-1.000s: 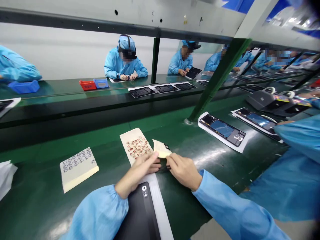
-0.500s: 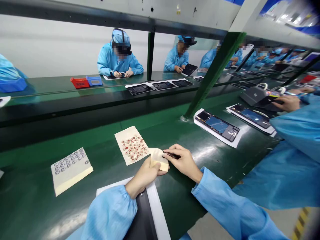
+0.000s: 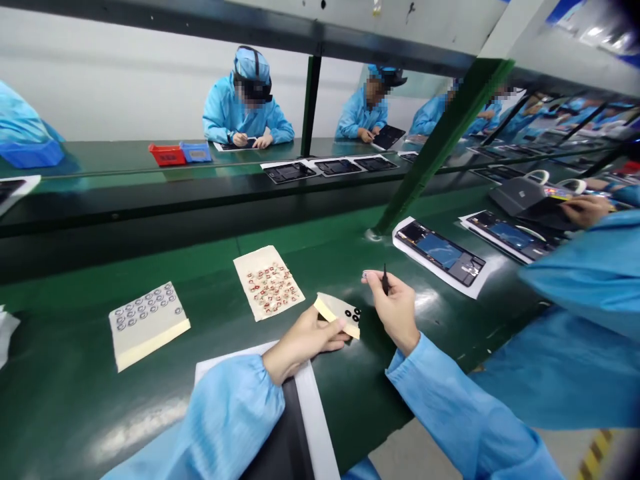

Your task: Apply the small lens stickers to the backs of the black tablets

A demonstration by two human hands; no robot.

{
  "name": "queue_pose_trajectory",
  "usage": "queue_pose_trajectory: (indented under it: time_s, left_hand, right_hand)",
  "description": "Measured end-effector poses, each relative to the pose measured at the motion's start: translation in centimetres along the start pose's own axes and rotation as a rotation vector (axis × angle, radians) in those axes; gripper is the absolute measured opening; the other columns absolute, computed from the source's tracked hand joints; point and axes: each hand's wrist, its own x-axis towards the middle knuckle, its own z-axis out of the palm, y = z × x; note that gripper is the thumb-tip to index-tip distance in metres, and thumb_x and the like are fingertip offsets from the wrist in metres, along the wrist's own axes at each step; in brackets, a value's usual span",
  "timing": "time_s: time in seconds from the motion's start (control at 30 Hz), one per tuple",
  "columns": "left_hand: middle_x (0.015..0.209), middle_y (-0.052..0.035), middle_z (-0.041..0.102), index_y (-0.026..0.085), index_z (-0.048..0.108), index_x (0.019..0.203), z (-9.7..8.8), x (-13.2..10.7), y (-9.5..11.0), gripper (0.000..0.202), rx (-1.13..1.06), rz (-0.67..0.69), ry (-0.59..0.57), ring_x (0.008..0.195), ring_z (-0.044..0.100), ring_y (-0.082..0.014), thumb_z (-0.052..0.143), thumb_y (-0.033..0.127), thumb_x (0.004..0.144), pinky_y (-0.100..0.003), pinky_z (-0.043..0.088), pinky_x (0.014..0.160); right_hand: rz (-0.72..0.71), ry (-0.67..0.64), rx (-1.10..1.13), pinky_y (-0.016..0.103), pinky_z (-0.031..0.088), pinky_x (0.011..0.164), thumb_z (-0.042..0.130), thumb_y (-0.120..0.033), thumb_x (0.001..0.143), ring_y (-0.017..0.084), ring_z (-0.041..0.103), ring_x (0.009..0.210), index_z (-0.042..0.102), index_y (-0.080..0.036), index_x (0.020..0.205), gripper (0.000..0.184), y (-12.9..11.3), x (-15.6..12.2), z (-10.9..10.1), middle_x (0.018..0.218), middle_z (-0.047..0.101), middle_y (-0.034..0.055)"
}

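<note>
Drawn apart since the last frame, the left hand (image 3: 305, 337) and right hand (image 3: 395, 310) no longer meet, and the right has lifted higher above the green table (image 3: 65, 393).

Toward the table's left side lies a cream foam sheet (image 3: 145, 327) with rows of grey rings. Just right of it sits a second cream sheet (image 3: 267, 283), dotted with red-and-white rings. Nearer the front table edge, a black device (image 3: 283, 433) rests on a white strip (image 3: 313, 417) beneath the left forearm.

The left hand clamps a small folded cream sheet (image 3: 337, 315) between thumb and fingers, with black rings (image 3: 353, 315) showing on it. The right hand's fingers close on black tweezers (image 3: 385, 280), tips pointing up, just beside that sheet and touching nothing else.

Farther right, an opened device (image 3: 440, 257) lies on a white sheet (image 3: 417, 257). Beyond it, a co-worker's hand (image 3: 587, 211) reaches over a black pad (image 3: 547, 213).
</note>
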Motion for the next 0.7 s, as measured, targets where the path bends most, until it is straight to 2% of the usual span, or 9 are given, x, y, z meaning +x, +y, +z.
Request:
queue_pose_trajectory:
  time_s: [0.07,0.13,0.17,0.23,0.3,0.37,0.43,0.6,0.7]
  left_hand:
    - [0.108,-0.0168,0.075,0.011,0.049,0.141,-1.4,-2.0,0.1,0.057,0.114,0.049,0.066,0.095,0.076,-0.0202,0.071,0.031,0.093,-0.030,0.061,0.088]
    - [0.102,-0.0119,0.077,0.015,0.045,0.146,-3.6,-4.8,0.1,0.058,0.367,0.130,0.163,0.084,0.076,-0.0184,0.064,0.037,0.096,-0.028,0.060,0.077]
    - [0.099,-0.0088,0.077,0.017,0.049,0.144,-4.8,-6.3,0.0,0.052,0.528,0.162,0.208,0.076,0.075,-0.0174,0.058,0.041,0.099,-0.027,0.058,0.071]
    - [0.085,-0.0024,0.076,0.022,0.063,0.128,-7.3,-9.1,-0.5,0.038,0.834,0.184,0.284,0.066,0.071,-0.0159,0.050,0.045,0.101,-0.025,0.052,0.064]
    - [0.072,0.0019,0.072,0.024,0.069,0.114,-9.3,-11.2,-1.3,0.034,1.030,0.203,0.379,0.062,0.068,-0.0154,0.047,0.047,0.101,-0.025,0.047,0.061]
    - [0.066,0.0038,0.069,0.025,0.070,0.111,-10.6,-12.5,-2.4,0.033,1.080,0.255,0.465,0.059,0.065,-0.0143,0.047,0.047,0.101,-0.024,0.044,0.059]
    - [0.066,0.0043,0.067,0.024,0.069,0.112,-11.1,-13.1,-3.3,0.034,1.037,0.322,0.500,0.056,0.062,-0.0125,0.046,0.048,0.101,-0.023,0.043,0.056]
    - [0.075,0.0027,0.069,0.023,0.068,0.114,-11.2,-13.6,-4.1,0.033,0.916,0.381,0.454,0.064,0.065,-0.0110,0.047,0.045,0.102,-0.020,0.047,0.061]
    - [0.084,0.0011,0.072,0.024,0.068,0.116,-12.9,-14.2,-3.5,0.033,0.938,0.373,0.491,0.073,0.067,-0.0127,0.047,0.046,0.101,-0.022,0.050,0.067]
  right_hand:
    - [-0.089,-0.019,-0.030,0.028,0.053,0.077,0.067,-0.046,0.092,0.015,0.066,0.080,0.072,-0.014,0.091,0.033,-0.9,-1.2,0.1,0.088,0.072,0.0079]
    - [-0.272,-0.112,-0.064,0.025,0.050,0.068,0.068,-0.031,0.093,0.013,0.063,0.074,0.072,-0.015,0.085,0.019,-1.9,-3.1,0.5,0.082,0.070,0.0052]
    - [-0.389,-0.198,-0.064,0.024,0.049,0.065,0.067,-0.024,0.093,0.011,0.062,0.071,0.071,-0.016,0.084,0.013,-2.5,-4.2,0.8,0.081,0.069,0.0041]
    - [-0.606,-0.405,-0.044,0.022,0.049,0.064,0.065,-0.015,0.093,0.010,0.063,0.073,0.072,-0.017,0.090,0.008,-3.6,-6.7,1.8,0.082,0.068,0.0027]
    - [-0.789,-0.573,-0.103,0.021,0.049,0.064,0.061,-0.012,0.095,0.009,0.065,0.076,0.071,-0.016,0.100,0.012,-4.5,-9.1,2.8,0.086,0.068,0.0024]
    - [-0.917,-0.641,-0.247,0.021,0.045,0.060,0.057,-0.013,0.097,0.008,0.063,0.072,0.069,-0.014,0.105,0.014,-5.1,-10.9,3.6,0.088,0.067,0.0025]
    - [-0.968,-0.663,-0.347,0.023,0.042,0.056,0.055,-0.015,0.099,0.008,0.061,0.069,0.067,-0.014,0.107,0.015,-5.3,-11.9,3.9,0.090,0.066,0.0028]
    - [-0.984,-0.691,-0.358,0.021,0.044,0.056,0.052,-0.010,0.098,0.009,0.064,0.075,0.064,-0.012,0.117,0.023,-5.4,-12.6,3.7,0.096,0.066,0.0049]
    - [-0.978,-0.716,-0.358,0.020,0.049,0.060,0.048,-0.006,0.096,0.010,0.066,0.078,0.062,-0.009,0.118,0.027,-5.7,-13.2,3.7,0.098,0.066,0.0071]
